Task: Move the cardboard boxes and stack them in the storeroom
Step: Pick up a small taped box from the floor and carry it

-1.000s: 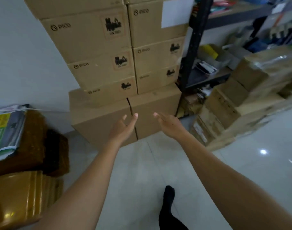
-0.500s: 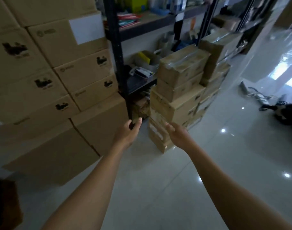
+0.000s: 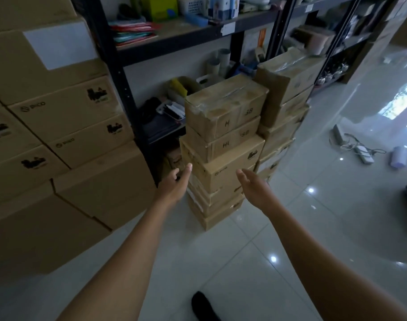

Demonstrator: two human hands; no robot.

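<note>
View's swung right vs a sec ago: the big tan PICO cartons (image 3: 66, 112) now sit at left & a short stack of worn brown taped cardboard boxes (image 3: 223, 144) is dead ahead, by the black metal shelving (image 3: 119, 72). I read that as lining up the next pick. Left hand (image 3: 174, 184) & right hand (image 3: 255, 188) are both open & empty, palms facing in, flanking the stack's middle box. Can't confirm contact w/ it.
</note>
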